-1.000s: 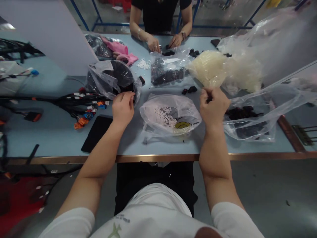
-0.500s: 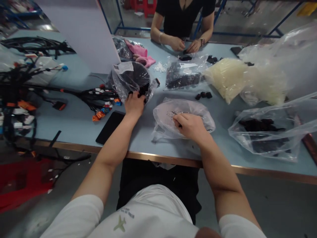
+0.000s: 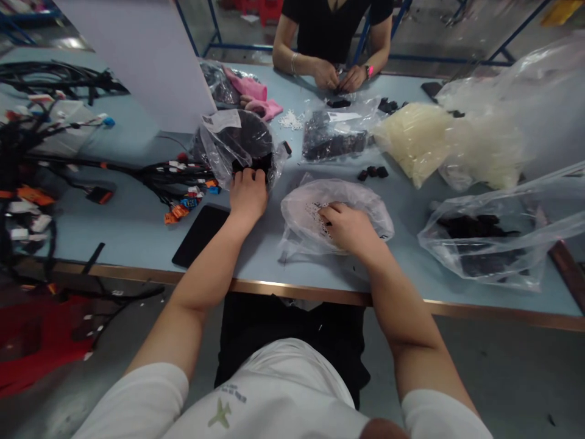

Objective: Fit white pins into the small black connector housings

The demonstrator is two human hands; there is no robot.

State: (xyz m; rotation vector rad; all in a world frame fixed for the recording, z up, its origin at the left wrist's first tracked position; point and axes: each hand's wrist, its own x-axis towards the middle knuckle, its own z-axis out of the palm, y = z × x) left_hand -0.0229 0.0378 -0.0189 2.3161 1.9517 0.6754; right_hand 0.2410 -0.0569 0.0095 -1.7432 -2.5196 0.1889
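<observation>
The person's left arm stretched straight out over the blue desk (image 3: 137,225). The left hand (image 3: 248,192) lay palm down at the mouth of a clear, crinkly bag of black parts (image 3: 242,143). Its fingers were bent onto the dark lumps there, but I could not tell if the grip had closed on one.

The right arm bent inward. The right hand (image 3: 348,227) rested on a soft, round, see-through bag of white bits (image 3: 365,204) near the desk's front edge. Its fingertips curled down at the tiny white grains, and that grip was hidden too.

A flat black pad (image 3: 201,235) lay just beside the left wrist. A tangled wire bundle (image 3: 173,177) with bright plugs lay further left.
</observation>
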